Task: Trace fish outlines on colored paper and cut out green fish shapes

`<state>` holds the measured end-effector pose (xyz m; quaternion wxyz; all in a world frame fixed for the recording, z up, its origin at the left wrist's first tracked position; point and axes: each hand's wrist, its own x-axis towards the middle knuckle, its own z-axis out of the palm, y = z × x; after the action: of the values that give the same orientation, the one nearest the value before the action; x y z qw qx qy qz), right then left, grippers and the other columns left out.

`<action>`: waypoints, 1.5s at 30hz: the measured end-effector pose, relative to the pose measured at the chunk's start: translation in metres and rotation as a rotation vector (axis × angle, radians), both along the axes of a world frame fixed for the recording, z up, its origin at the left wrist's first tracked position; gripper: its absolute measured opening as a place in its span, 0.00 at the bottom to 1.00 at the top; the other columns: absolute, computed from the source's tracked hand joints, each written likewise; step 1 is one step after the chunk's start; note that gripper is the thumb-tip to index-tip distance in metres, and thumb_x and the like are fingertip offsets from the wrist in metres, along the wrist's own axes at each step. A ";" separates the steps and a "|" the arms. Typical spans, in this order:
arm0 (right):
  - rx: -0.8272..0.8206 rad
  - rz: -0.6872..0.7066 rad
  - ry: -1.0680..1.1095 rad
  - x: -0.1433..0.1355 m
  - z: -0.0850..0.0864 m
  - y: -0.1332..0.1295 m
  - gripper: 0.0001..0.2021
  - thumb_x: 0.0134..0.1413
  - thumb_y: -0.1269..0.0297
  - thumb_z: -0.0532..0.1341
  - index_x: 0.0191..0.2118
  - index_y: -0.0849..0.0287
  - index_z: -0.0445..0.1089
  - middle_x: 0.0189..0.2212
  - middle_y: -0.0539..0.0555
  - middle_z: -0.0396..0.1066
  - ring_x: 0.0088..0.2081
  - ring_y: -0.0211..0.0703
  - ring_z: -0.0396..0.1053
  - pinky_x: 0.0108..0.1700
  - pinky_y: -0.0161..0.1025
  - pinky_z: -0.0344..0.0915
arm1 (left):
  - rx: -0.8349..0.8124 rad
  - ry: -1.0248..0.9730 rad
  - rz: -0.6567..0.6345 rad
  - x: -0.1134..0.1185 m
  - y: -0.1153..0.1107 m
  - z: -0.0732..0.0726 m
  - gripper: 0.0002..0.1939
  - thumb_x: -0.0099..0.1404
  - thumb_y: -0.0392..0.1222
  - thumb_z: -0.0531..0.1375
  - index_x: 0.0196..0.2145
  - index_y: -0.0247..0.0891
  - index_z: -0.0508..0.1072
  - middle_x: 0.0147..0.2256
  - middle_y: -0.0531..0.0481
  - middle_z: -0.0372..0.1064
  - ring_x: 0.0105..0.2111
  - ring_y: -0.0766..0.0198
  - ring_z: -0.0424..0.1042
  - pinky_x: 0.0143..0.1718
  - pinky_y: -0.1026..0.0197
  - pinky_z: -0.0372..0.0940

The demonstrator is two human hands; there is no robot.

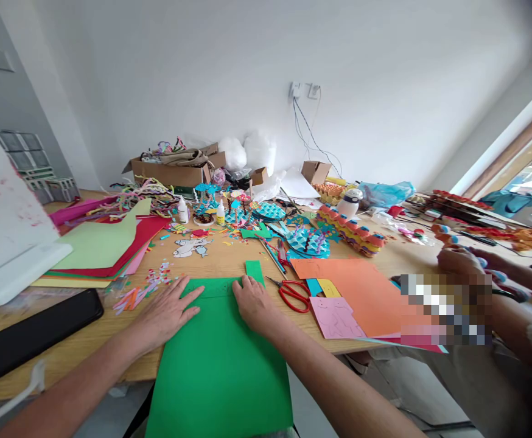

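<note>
A large green paper sheet [224, 371] lies in front of me and hangs past the table's near edge. Near its top is a green paper strip [213, 287] with faint pencil lines, and a short green tab sticks up beside it. My left hand [168, 310] rests flat on the sheet's upper left, fingers spread. My right hand [254, 302] has bent fingers pressed together on the strip's right end, near the tab. Red-handled scissors [294, 296] lie right of that hand, their blades partly spread. Beyond them a pink paper with drawn outlines [334, 317] lies on orange paper [366, 292].
Coloured sheets [97, 243] and paper scraps [150, 283] lie left, beside a black case [38, 340] and white machine [24, 274]. Glue bottles [182, 210], fish cutouts [190, 247], and blue paper crafts [307, 241] stand farther back. At right are another person's hands [462, 264].
</note>
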<state>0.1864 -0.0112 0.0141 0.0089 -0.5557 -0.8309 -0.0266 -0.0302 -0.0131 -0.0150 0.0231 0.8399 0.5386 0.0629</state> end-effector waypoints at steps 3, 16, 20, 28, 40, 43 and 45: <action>0.020 -0.018 0.004 -0.002 -0.003 0.000 0.15 0.55 0.78 0.47 0.44 0.64 0.65 0.43 0.64 0.65 0.46 0.49 0.64 0.44 0.43 0.62 | 0.036 -0.006 0.027 0.002 -0.001 -0.004 0.25 0.63 0.51 0.49 0.55 0.40 0.62 0.59 0.39 0.50 0.58 0.47 0.50 0.55 0.46 0.49; 0.076 0.001 0.192 0.018 0.011 -0.021 0.26 0.49 0.82 0.47 0.56 0.63 0.58 0.55 0.63 0.58 0.56 0.48 0.55 0.53 0.43 0.57 | 0.062 -0.143 0.001 0.027 0.013 0.042 0.18 0.62 0.38 0.46 0.48 0.32 0.66 0.50 0.38 0.63 0.50 0.53 0.62 0.52 0.52 0.55; 0.113 -0.055 0.448 0.047 0.007 -0.050 0.27 0.45 0.83 0.47 0.53 0.64 0.61 0.52 0.62 0.61 0.52 0.44 0.60 0.53 0.41 0.58 | -0.061 -0.123 -0.062 0.046 0.038 0.044 0.17 0.59 0.42 0.52 0.44 0.33 0.68 0.46 0.39 0.65 0.47 0.54 0.64 0.49 0.55 0.58; 0.133 -0.272 0.787 0.083 -0.032 -0.108 0.10 0.55 0.70 0.47 0.39 0.57 0.63 0.34 0.58 0.70 0.36 0.45 0.69 0.37 0.39 0.64 | -0.305 -0.043 -0.159 0.057 0.073 0.051 0.15 0.45 0.39 0.60 0.34 0.36 0.69 0.36 0.46 0.67 0.37 0.57 0.67 0.35 0.62 0.61; -0.182 -0.461 1.442 0.070 -0.083 -0.137 0.20 0.45 0.43 0.57 0.35 0.54 0.60 0.17 0.46 0.62 0.19 0.37 0.60 0.23 0.33 0.55 | -0.663 -0.202 -0.218 0.047 0.087 0.077 0.09 0.48 0.44 0.56 0.28 0.39 0.70 0.27 0.55 0.68 0.30 0.61 0.67 0.26 0.66 0.59; -0.249 -0.453 1.636 0.071 -0.070 -0.134 0.22 0.42 0.42 0.59 0.34 0.56 0.61 0.16 0.44 0.57 0.18 0.35 0.56 0.21 0.32 0.53 | -0.717 -0.407 -0.199 0.031 0.076 0.098 0.14 0.52 0.48 0.56 0.35 0.40 0.72 0.35 0.53 0.72 0.38 0.57 0.69 0.34 0.63 0.63; -0.319 -0.436 1.664 0.074 -0.058 -0.133 0.22 0.41 0.42 0.60 0.33 0.56 0.62 0.16 0.45 0.59 0.18 0.35 0.57 0.21 0.32 0.55 | -0.797 -0.697 -0.137 0.021 0.067 0.109 0.18 0.52 0.49 0.59 0.41 0.42 0.72 0.40 0.50 0.72 0.41 0.53 0.70 0.38 0.58 0.65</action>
<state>0.2601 -0.1447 -0.0442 0.5292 -0.5360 -0.4238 0.5030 -0.0096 0.0538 0.0941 0.5219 0.7285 0.4252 0.1269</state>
